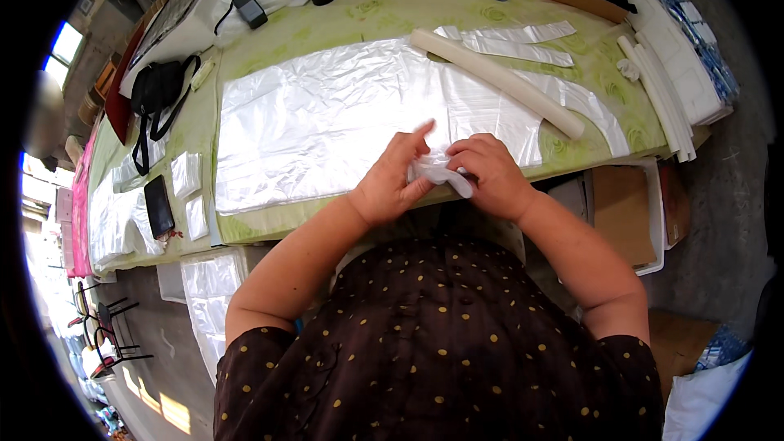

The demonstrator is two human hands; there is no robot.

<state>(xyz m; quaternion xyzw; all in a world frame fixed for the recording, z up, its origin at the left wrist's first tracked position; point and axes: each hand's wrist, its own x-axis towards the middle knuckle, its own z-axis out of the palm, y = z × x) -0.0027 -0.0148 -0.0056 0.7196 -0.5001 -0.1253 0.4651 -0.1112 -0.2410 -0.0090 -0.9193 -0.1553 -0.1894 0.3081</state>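
- A person in a dark brown, yellow-dotted blouse (441, 343) leans over the near edge of a green-patterned counter (384, 12), forearms reaching in from below.
- The left hand (390, 184) and right hand (490, 173) meet just past the counter's near edge, both closed on a small bunched piece of white plastic film (438, 171); the left hand's fingers (416, 140) pinch its top, while the right hand's fingers curl narrowly over its right end.
- The bunched piece looks partly gathered or folded, not yet flat or tied, so the work on it appears to be in mid-course.
- Directly beyond the hands, a large translucent plastic sheet (318, 122) lies spread flat over the middle of the counter, apparently unfolded and waiting.
- A long white roll (498, 82) lies diagonally across the sheet's far right part, with cut white strips (514, 41) just beyond it.
- Further white rolls and flat white packs (674, 73) are stacked at the counter's right edge, apart from the hands.
- At the left end, small folded plastic pieces (186, 173) lie beside a dark phone (158, 206), which may be finished items, though that cannot be told for certain; a black bag (159, 90) sits farther back.
- A clear bin of plastic (208, 294) stands on the floor at near left, below the counter.
- Judged from the layout, most of the material on the counter remains unworked.
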